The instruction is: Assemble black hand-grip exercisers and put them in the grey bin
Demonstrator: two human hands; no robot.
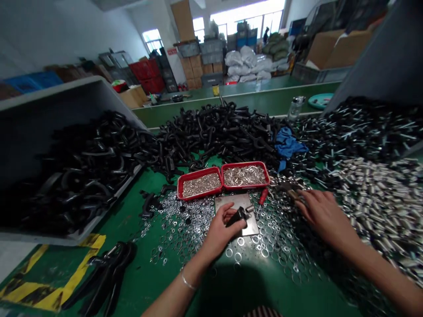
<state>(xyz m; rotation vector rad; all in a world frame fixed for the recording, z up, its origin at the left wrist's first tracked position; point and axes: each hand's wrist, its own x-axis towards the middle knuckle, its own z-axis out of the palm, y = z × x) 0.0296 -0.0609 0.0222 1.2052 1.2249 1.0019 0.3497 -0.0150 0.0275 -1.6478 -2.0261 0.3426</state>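
My left hand [222, 226] is closed around a black molded part [236, 217], holding it over a flat metal plate [234, 202]. A small coil spring [250, 209] shows at the part's right end. Off to the right, my right hand [319, 213] has its fingers on a dark tool with a brownish handle [291, 193]; blur hides its exact kind. Loose metal rings [264, 252] lie around the plate. Behind it stand two red trays, the left one [180, 189] with tiny metal pieces, the right one [267, 174] with small pins.
Black parts [211, 127] are heaped at the back and spill from a grey bin [99, 220] on the left. Metal cylinders [373, 193] and black-headed bolts [366, 127] pile up on the right. A blue cloth [287, 143], a red-handled piece [263, 196] and black clamps [105, 277] lie about.
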